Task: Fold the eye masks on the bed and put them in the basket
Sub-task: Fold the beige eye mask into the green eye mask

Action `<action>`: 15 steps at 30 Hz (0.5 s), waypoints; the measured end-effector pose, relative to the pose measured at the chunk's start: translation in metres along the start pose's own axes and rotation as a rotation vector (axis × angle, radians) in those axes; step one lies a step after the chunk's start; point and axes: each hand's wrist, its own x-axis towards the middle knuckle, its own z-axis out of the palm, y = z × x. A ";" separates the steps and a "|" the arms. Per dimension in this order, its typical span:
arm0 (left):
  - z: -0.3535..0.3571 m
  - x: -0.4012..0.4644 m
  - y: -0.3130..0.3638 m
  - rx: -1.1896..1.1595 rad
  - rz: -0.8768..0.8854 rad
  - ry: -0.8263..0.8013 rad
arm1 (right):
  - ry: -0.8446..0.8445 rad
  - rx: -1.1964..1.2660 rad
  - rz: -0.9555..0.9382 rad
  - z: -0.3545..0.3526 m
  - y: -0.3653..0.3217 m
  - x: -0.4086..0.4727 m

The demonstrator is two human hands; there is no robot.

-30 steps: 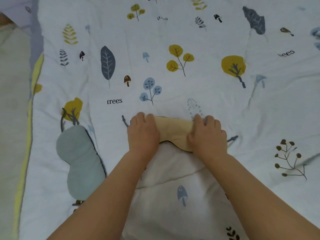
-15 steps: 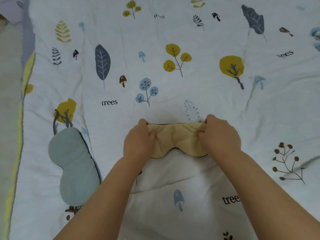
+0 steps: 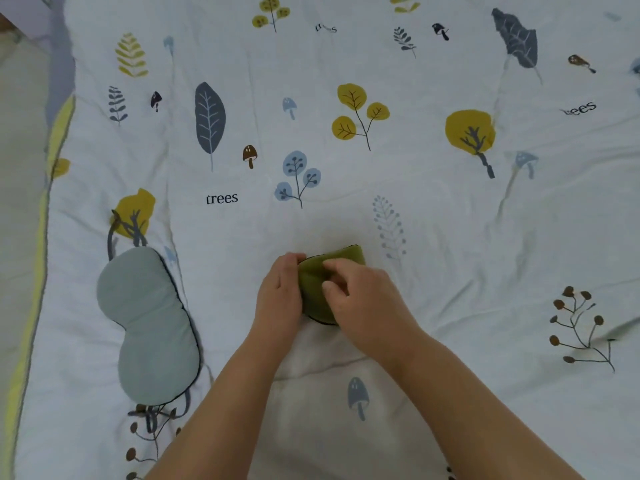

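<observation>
I'm mid-fold: my left hand (image 3: 278, 294) and right hand (image 3: 360, 299) both pinch the olive eye mask (image 3: 317, 289), doubled on the bedspread (image 3: 450, 237), so next I press it flat, then find the basket, out of view

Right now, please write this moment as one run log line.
left hand + right hand: folding olive eye mask | blue eye mask: unfolded | basket: unseen

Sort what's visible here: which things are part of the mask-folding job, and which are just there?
Job: folded olive eye mask, held by left hand and right hand; pale blue eye mask, lying flat, unfolded.
Just there: printed quilt. No basket in view.
</observation>
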 end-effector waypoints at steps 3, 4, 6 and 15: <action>-0.007 0.000 -0.001 -0.092 -0.100 -0.063 | -0.010 0.019 -0.002 0.011 0.007 0.003; -0.009 0.000 -0.002 -0.059 -0.069 -0.093 | 0.014 0.021 -0.004 0.012 0.009 0.004; -0.011 0.002 -0.008 0.037 0.016 -0.130 | 0.124 0.013 0.003 0.013 0.013 0.007; 0.008 0.018 -0.013 0.182 0.235 0.003 | 0.260 0.015 0.181 0.011 0.036 0.034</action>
